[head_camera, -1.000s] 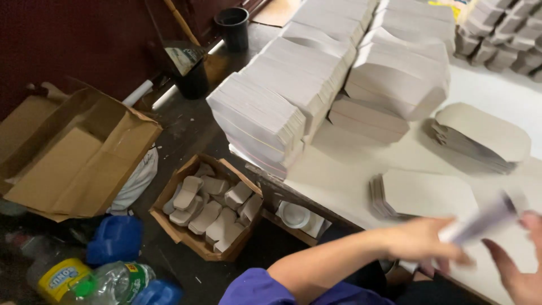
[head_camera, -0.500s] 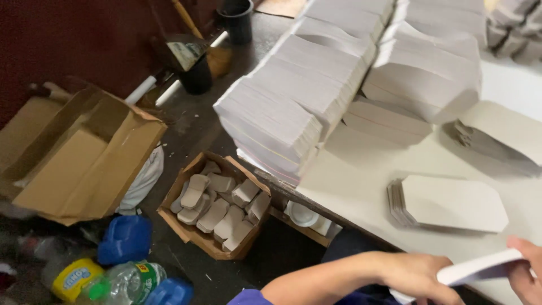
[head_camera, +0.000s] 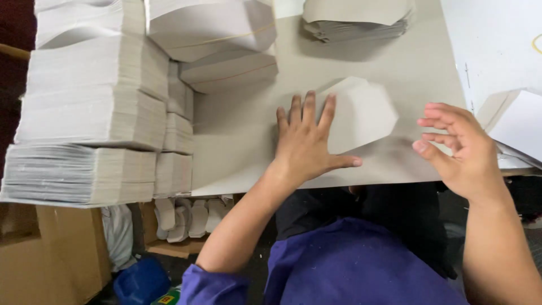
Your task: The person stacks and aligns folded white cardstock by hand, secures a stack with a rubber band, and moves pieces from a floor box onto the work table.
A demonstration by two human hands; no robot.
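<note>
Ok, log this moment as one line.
left hand: flat on paper cutout | right hand: open, empty, at table edge | paper stacks: on the left

The left hand [head_camera: 307, 144] covers the near left corner of the flat paper cutout [head_camera: 361, 113], the tall paper stacks [head_camera: 90, 113] run off the left and far edges, the white sheets [head_camera: 516, 121] are cut off on the right, and the box of small pieces [head_camera: 189, 217] lies half hidden under the tabletop [head_camera: 248, 130].

flat card blank [head_camera: 361, 116] | pale grey, angled corners | lying flat on tabletop | left edge under fingers
</note>
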